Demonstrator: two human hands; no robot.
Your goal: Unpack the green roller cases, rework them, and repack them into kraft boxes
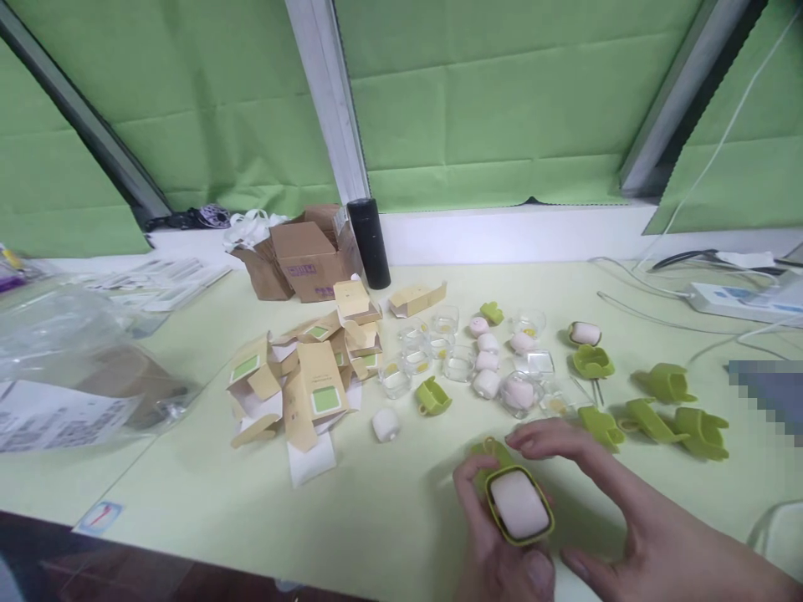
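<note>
My left hand (495, 543) grips a green holder with a white pad (518, 503) seated in it, fingers wrapped round its left side and thumb under its near end. My right hand (618, 510) arches over the holder from the right, fingertips curled at its far edge and thumb low near its front; whether it grips the holder is unclear. Just beyond lie loose white and pink pads (488, 361), small clear cups (459, 363) and more green holders (666, 382) on the pale green table (376, 502).
A pile of small tan cardboard boxes (301, 380) lies left of centre, with an open carton (307, 259) and a black cylinder (369, 242) behind it. Clear plastic bags (69, 359) sit at far left. A power strip (746, 299) and cables lie at the right.
</note>
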